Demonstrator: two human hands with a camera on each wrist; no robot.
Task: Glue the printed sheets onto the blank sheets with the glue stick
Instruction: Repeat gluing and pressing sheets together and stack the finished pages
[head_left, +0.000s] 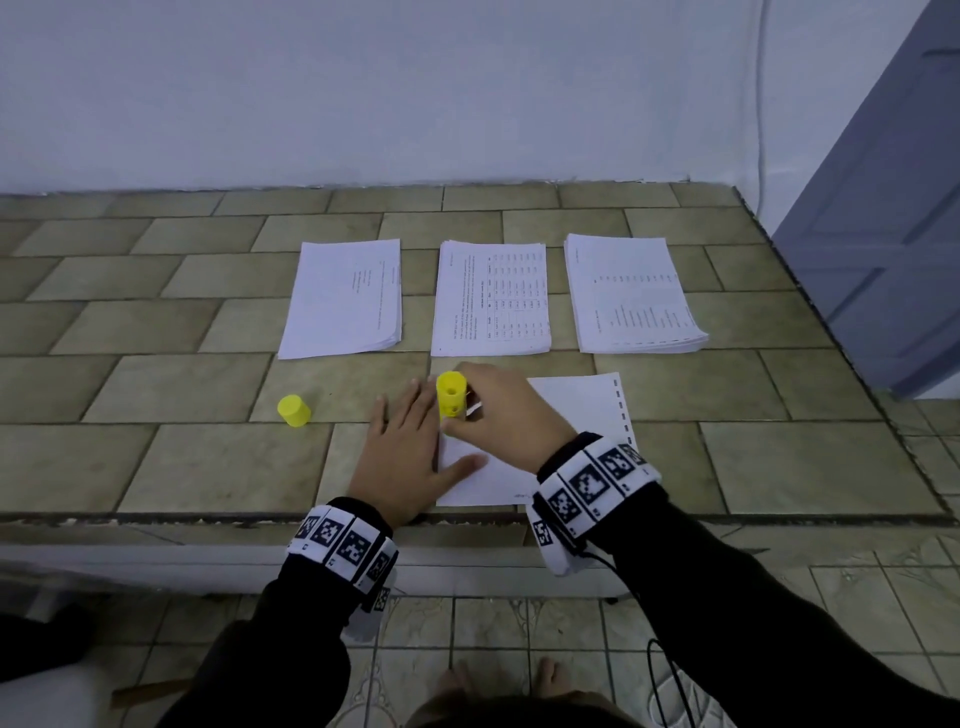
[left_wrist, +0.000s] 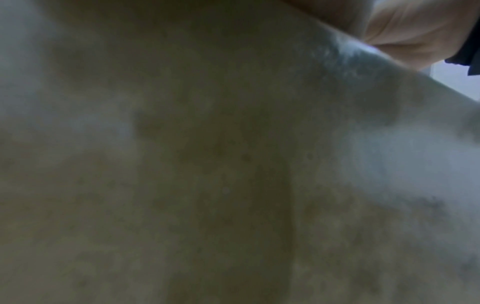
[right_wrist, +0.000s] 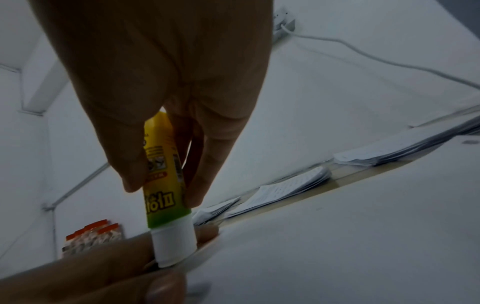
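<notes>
Gripping a yellow glue stick (head_left: 451, 397) between curled fingers and thumb, the right hand (head_left: 506, 410) is seen over the near sheet (head_left: 576, 415); the stick is held upright, its white tip (right_wrist: 173, 244) set on the sheet's left edge. The left hand (head_left: 410, 452) is laid flat, fingers straight and spread, on the tiled counter (head_left: 182, 384), its thumb resting on that sheet. A yellow cap (head_left: 294, 410) is stood on the counter, left of both hands. Three paper stacks are ranged behind: left (head_left: 345, 299), middle (head_left: 492, 299), right (head_left: 631, 293), each apart. The left wrist view is blurred.
</notes>
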